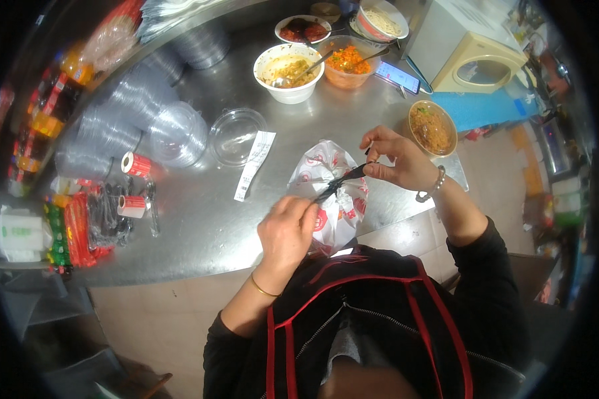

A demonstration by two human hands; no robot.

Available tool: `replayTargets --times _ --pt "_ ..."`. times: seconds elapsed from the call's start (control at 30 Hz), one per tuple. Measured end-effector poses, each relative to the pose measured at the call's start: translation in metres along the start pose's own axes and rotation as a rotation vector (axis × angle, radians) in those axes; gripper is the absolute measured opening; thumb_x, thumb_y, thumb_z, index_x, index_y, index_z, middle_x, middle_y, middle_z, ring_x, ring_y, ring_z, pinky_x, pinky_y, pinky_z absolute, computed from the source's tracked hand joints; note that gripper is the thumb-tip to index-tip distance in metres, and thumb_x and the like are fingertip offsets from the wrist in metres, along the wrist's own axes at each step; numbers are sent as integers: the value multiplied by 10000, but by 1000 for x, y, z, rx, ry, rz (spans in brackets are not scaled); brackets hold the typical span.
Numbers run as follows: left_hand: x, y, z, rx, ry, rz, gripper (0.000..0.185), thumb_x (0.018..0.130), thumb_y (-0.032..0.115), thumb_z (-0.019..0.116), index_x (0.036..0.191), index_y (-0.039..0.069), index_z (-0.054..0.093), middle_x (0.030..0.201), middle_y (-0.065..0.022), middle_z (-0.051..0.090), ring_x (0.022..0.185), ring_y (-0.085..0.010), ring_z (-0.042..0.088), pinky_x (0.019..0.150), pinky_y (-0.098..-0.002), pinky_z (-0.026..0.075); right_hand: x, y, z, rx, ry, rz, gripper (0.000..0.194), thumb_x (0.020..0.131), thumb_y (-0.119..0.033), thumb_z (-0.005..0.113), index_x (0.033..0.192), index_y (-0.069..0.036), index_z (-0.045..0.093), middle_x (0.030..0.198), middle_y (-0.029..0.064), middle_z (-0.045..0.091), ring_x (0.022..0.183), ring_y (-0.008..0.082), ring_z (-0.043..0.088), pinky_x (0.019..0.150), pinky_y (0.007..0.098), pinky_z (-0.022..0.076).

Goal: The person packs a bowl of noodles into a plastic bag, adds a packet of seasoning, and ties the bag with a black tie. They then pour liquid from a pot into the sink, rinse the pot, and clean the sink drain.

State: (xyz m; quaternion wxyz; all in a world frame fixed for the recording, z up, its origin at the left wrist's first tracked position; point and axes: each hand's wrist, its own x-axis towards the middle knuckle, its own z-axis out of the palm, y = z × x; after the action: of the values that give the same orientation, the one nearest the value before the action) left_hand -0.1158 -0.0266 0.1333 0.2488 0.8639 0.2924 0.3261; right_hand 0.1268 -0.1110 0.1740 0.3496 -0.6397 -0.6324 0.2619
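Note:
A white plastic bag with red print (pixel 304 174) sits at the table's front edge, its top gathered and knotted with black handles. My left hand (pixel 288 227) grips one black handle end on the left of the knot. Pinched between thumb and fingers of my right hand (pixel 397 159) is the other black end, drawn out to the upper right. What the bag contains is hidden. Left of it lies a long paper receipt (pixel 253 167) bearing writing, partly over a clear round plastic lid (pixel 229 137). Beyond my right hand stands a round container of brown food (pixel 432 127).
Bowls of food stand at the back, among them a white bowl with a spoon (pixel 289 75) and a tub of orange diced food (pixel 348 65). A phone (pixel 398 77) lies nearby. Stacked clear containers (pixel 177 132) and red label rolls (pixel 136 164) occupy the left.

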Motion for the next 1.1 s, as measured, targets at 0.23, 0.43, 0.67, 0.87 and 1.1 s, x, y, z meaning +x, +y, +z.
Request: replayTargets --times 0.23,0.43,0.67,0.87,1.1 --pt "13 -3 -9 -243 186 -90 132 670 52 743 720 17 626 760 -55 598 662 -169 560 588 -269 448 8 11 7 293 111 83 256 838 -261 640 741 -34 571 949 59 553 859 127 504 754 272 380" --pt "28 -13 -13 -1625 -21 -685 189 896 207 565 759 80 596 739 -38 606 748 -180 575 749 -323 443 12 10 12 987 99 317 384 910 -391 499 709 -65 524 653 32 487 663 125 440 679 273 362" --pt "47 -18 -18 -1847 20 -858 258 906 307 515 736 129 590 719 -64 640 796 -210 623 824 -403 464 28 10 6 1538 297 516 357 907 -402 499 665 -155 411 487 -38 289 481 112 318 624 276 334" --pt "46 -33 -11 -1667 171 -1050 299 896 316 524 722 78 573 806 -110 651 783 -228 619 802 -394 474 39 41 1 1590 502 616 362 861 -307 600 622 -171 364 472 -50 225 427 107 246 545 270 326" --pt "41 -75 -10 -2010 3 -735 198 903 238 482 857 61 558 933 -149 635 669 -191 541 720 -350 473 50 46 -3 1498 579 779 378 837 -251 630 625 -163 330 496 -48 190 426 104 200 482 262 292"
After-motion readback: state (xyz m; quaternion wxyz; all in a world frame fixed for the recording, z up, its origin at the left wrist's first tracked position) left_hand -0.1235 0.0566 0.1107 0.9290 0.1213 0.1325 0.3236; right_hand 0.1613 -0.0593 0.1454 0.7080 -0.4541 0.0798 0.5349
